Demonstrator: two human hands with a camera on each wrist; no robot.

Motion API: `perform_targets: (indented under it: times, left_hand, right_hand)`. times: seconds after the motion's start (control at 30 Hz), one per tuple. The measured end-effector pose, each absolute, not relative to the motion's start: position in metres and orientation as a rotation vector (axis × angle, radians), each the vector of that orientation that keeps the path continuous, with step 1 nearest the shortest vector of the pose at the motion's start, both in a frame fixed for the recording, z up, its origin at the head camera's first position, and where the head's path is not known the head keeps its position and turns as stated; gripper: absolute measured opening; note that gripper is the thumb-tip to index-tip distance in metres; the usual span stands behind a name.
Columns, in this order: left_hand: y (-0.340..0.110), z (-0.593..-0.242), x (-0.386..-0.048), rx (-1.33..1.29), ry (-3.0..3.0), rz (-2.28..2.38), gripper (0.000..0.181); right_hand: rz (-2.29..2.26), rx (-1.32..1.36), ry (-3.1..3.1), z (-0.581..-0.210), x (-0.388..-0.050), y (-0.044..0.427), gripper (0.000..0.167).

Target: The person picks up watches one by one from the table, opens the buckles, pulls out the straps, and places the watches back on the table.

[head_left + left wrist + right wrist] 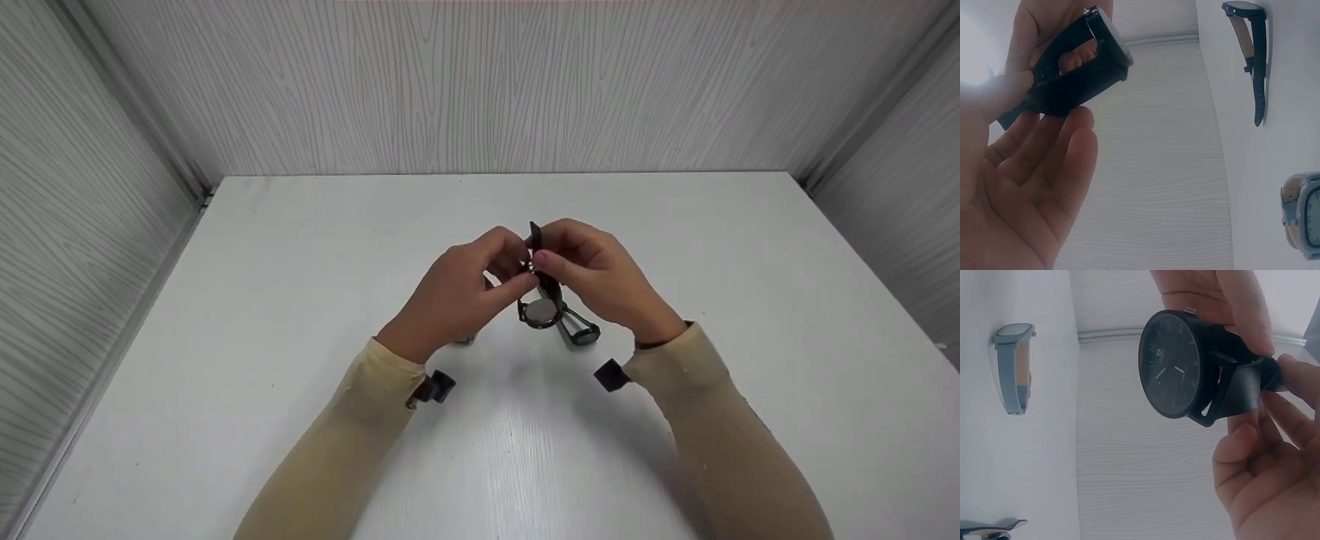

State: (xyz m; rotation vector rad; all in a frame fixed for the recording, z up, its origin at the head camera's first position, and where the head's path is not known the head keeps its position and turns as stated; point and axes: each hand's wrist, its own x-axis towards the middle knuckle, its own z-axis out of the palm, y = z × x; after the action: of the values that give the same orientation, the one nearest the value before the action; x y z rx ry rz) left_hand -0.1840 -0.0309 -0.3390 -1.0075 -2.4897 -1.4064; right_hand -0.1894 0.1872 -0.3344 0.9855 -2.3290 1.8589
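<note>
A black wristwatch (540, 313) hangs above the table, its round dial (1168, 365) toward the right wrist view and its strap looped together. My left hand (463, 289) pinches the strap near the buckle end between thumb and fingers. Opposite it, my right hand (604, 274) pinches the strap with thumb and forefinger, and a strap tip sticks up between the hands. The left wrist view shows the strap (1067, 87) from behind, at my left thumb and fingers. Fingers partly hide the buckle.
On the white table (337, 247), a second dark watch (583, 334) lies beyond the held one. A grey-blue watch (1013, 371) rests to the left, mostly hidden by my left hand in the head view. Wood-grained panels (480, 90) enclose the table's back and sides.
</note>
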Motion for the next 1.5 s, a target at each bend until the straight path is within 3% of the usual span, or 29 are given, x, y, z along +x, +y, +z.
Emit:
perform_targets:
  times: [0.43, 0.87, 1.5]
  left_hand:
    - [-0.0297, -0.3355, -0.1836, -0.999, -2.477, -1.497, 0.014]
    - [-0.0350, -0.3335, -0.1825, -0.878, -2.685, -1.661, 0.019]
    - [-0.0322, -0.3350, -0.1827, -0.830, -2.669, -1.717, 0.015]
  right_hand:
    - [1.684, 0.994, -2.328, -0.3357, -0.1894, 0.1869, 0.016]
    - [1.399, 1.101, -2.411, -0.3362, -0.1894, 0.1856, 0.020]
    - [1.302, 1.182, -2.431, -0.3399, -0.1901, 0.1869, 0.019]
